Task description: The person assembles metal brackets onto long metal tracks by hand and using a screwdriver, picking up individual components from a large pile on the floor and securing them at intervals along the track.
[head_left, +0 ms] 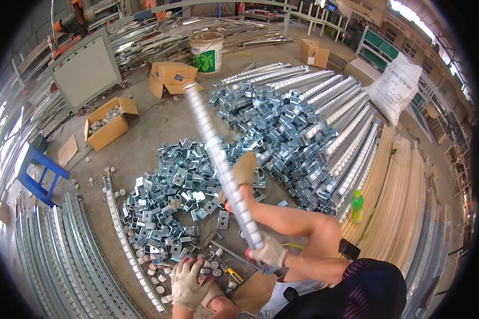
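Note:
My right hand (270, 252), in a pale work glove, grips the near end of a roller track (216, 154), a long metal channel with white rollers. The track slants up and away to the left, its far end raised. My left hand (189, 282), also gloved, is low at the front with its fingers apart, beside loose white rollers (161, 277) and my foot. Between the hands lie a yellow-handled screwdriver (234, 275) and a hammer-like tool (231, 251). Under the raised track spreads a heap of small metal brackets (165, 196).
Finished-looking roller tracks (324, 106) with brackets are stacked at the far right, near a white sack (396, 87). Metal channels (72, 255) lie at left, by a blue stool (40, 173). A carton of rollers (109, 125) and a bucket (206, 53) stand farther back. A green bottle (357, 207) is at right.

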`<action>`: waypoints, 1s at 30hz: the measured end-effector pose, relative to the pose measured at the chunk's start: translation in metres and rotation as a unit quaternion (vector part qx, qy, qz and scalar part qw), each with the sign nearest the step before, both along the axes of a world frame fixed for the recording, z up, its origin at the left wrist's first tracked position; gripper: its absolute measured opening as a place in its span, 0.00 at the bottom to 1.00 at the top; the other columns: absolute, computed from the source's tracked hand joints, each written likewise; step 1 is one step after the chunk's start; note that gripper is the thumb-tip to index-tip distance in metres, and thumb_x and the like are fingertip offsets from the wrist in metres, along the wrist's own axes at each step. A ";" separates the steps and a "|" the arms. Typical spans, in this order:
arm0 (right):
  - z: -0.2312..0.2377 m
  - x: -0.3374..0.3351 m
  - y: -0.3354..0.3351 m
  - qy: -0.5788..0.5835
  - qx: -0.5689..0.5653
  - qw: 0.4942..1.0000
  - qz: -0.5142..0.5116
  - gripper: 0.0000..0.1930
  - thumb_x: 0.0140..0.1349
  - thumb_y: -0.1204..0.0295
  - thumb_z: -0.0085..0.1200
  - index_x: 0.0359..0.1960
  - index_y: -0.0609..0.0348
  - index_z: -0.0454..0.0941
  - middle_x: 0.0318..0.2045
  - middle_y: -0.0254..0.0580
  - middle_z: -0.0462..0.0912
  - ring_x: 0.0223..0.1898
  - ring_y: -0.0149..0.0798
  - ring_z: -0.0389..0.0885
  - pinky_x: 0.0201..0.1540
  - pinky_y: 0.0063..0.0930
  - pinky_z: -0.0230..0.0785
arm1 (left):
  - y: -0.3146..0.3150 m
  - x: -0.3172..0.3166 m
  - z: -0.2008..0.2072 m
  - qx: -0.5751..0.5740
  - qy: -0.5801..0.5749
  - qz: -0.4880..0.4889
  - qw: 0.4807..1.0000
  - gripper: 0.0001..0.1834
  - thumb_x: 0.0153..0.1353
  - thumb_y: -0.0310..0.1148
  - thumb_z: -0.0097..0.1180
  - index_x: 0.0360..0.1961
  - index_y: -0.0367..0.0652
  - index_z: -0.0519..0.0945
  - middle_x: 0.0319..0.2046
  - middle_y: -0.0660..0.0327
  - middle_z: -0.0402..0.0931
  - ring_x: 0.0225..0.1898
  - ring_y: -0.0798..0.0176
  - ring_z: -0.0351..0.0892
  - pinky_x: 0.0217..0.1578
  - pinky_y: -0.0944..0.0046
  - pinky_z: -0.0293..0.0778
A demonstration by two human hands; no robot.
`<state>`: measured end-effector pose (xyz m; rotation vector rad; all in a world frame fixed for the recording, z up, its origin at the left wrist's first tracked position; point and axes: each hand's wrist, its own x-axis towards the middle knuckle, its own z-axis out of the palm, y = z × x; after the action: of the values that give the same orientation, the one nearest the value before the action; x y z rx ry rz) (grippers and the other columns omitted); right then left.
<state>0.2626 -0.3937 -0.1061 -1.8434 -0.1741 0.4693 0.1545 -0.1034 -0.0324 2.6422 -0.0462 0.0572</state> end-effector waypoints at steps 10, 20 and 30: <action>0.081 0.249 -0.080 -0.077 0.028 0.940 -0.332 0.20 0.62 0.57 0.66 0.29 0.67 0.84 0.18 0.43 0.84 0.24 0.37 0.86 0.24 0.33 0.76 | 0.045 -0.063 -0.063 -0.176 0.121 0.171 0.962 0.28 0.53 0.39 0.73 0.55 0.44 0.83 0.41 0.54 0.87 0.42 0.50 0.87 0.44 0.53 0.81; 0.142 0.358 -0.099 -0.280 -0.289 0.854 -0.330 0.25 0.74 0.51 0.41 0.50 0.58 0.84 0.46 0.64 0.86 0.50 0.67 0.83 0.54 0.55 0.75 | 0.046 -0.073 -0.081 -0.221 0.155 0.201 0.942 0.28 0.55 0.41 0.73 0.56 0.46 0.83 0.42 0.55 0.88 0.42 0.54 0.88 0.45 0.58 0.81; -0.005 0.221 -0.032 -0.320 -0.256 0.909 -0.074 0.13 0.71 0.62 0.50 0.49 0.51 0.82 0.39 0.55 0.87 0.44 0.60 0.86 0.47 0.51 0.77 | 0.087 -0.094 -0.145 -0.278 0.048 0.360 0.889 0.19 0.59 0.28 0.70 0.52 0.40 0.83 0.37 0.58 0.87 0.37 0.63 0.86 0.43 0.63 0.80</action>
<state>0.4839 -0.4256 -0.1110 -2.4607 -0.3763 -0.2475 0.0606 -0.0165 -0.1776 1.9505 0.8568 0.1604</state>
